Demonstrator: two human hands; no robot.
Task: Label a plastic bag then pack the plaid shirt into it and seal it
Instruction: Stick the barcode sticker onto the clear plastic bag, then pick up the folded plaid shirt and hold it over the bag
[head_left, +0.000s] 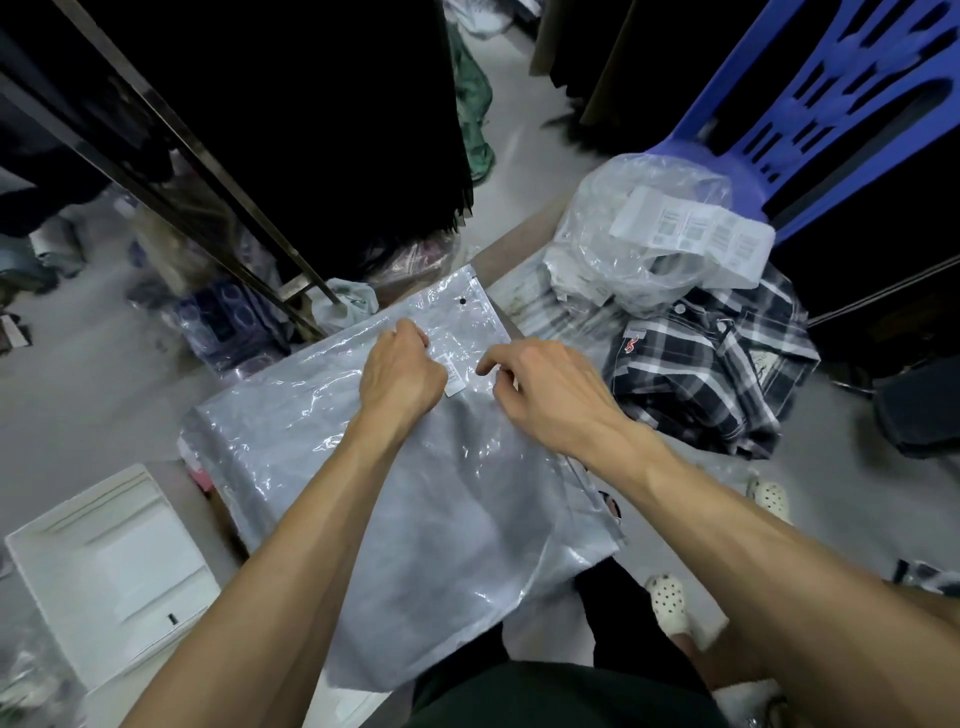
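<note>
While labelling is under way, packing and sealing not yet begun. Clear, crinkled, flat rectangular plastic bag (415, 467) laid across the lap and a low worktop, empty, glossy with creases, a small dark punched hole near its far end. Small white rectangular paper label (453, 375) lying on the bag's upper part between both hands; whether fully stuck down, cannot tell. Left hand (402, 371) curled into a loose fist, its grip pressed together against the label's left edge. Right hand (545, 387) with fingers bent, its grip pinching at the film just beside the label's right edge; exact contact hidden by the fingers. Folded black-and-white plaid cotton shirt (711, 364) lying well apart to the right, outside the bag, soft and rumpled, a red emblem on its chest. Bundle of crumpled transparent bags with a strip of white labels (691, 234) resting on the shirt's far side. Blue slotted plastic chair (841, 88) behind. White shallow cardboard box (119, 566) at lower left.
</note>
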